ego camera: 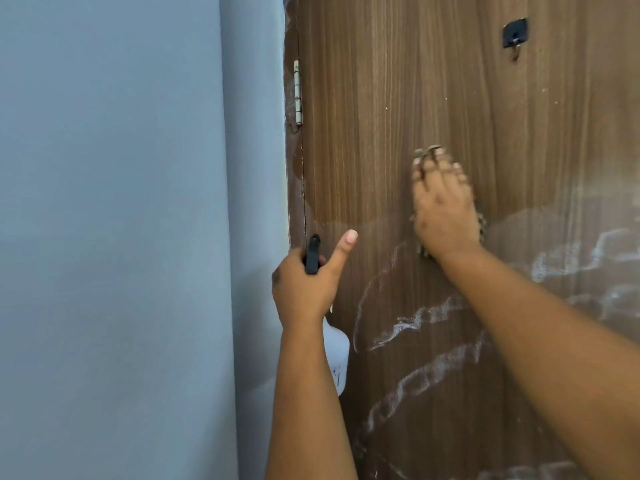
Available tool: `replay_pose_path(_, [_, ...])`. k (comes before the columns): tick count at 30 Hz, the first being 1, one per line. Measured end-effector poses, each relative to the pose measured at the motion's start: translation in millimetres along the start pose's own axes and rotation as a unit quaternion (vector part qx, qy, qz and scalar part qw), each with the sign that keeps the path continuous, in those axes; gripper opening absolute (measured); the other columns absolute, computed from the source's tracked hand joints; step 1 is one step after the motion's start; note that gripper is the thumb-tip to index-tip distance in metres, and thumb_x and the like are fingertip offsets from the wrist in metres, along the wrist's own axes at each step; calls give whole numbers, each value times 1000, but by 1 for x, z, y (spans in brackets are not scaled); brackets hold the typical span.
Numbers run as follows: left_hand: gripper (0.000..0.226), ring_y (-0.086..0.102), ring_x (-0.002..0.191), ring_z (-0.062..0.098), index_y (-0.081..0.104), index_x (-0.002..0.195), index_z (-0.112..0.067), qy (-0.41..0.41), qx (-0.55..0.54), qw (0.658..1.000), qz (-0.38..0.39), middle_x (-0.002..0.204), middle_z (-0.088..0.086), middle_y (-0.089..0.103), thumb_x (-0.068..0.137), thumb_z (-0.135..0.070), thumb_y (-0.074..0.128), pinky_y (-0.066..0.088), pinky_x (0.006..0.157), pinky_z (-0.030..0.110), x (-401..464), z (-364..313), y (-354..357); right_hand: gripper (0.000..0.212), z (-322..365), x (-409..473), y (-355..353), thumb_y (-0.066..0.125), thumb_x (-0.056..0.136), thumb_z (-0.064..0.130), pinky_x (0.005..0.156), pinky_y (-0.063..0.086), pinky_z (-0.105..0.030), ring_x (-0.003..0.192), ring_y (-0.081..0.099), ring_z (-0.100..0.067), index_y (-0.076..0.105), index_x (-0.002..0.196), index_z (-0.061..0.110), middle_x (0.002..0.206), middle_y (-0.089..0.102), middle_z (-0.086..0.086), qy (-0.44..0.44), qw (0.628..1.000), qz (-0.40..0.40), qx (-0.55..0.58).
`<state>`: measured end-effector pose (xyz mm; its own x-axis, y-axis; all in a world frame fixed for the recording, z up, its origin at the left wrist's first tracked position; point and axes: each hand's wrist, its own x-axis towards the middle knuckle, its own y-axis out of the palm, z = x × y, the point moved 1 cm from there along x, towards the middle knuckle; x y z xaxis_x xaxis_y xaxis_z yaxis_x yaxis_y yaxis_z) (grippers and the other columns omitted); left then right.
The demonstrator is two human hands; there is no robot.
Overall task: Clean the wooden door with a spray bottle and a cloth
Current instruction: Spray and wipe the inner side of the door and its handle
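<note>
The wooden door point(433, 81) fills the right half of the view, brown with vertical grain and white foamy streaks across its lower part. My right hand point(441, 206) presses a patterned cloth point(481, 226) flat against the door at mid height; the cloth shows only at the hand's edges and the hand is blurred. My left hand point(304, 285) grips the white spray bottle point(337, 355) by its black head near the door's hinge edge, thumb raised. The bottle's body hangs below the hand.
A grey-blue wall point(121, 237) takes up the left half. A metal hinge point(298, 91) sits on the door's left edge, high up. A black hook point(515, 34) is fixed to the door at the upper right.
</note>
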<state>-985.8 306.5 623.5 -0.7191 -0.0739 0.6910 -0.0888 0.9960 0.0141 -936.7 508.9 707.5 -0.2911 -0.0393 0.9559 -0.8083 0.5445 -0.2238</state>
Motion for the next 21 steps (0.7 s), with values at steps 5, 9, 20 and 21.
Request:
replay_pose_path(5, [57,62,75,14,57,74,-30,-58,-63,996,-4,74,-8,63,69,-86,57,51,69,29,8,3,4,50,-1,0,7,35,104,30,119,15,-42,147,24,-28,38,148,7,153,39,-12,-145,988,49,31])
replay_pose_path(9, [41,69,85,21,62,78,-28,-112,-104,988,8,81,-1,70,80,-68,70,52,66,28,21,17,6,51,-14,24,1,34,104,33,118,21,-47,145,28,-33,45,143,3,147,45,-17,-56,996,-25,58])
replay_pose_path(20, [64,67,61,13,66,68,-16,-99,-122,987,17,57,-3,66,75,-80,64,57,65,32,59,62,3,54,28,85,16,29,102,30,117,26,-46,144,28,-34,40,145,-1,148,41,-20,36,995,-92,22])
replay_pose_path(21, [69,68,65,15,66,69,-16,-87,-112,990,22,60,-2,67,69,-85,60,58,68,33,61,63,4,54,35,90,18,28,102,29,117,26,-46,144,28,-34,38,146,-2,148,40,-20,34,995,-87,14])
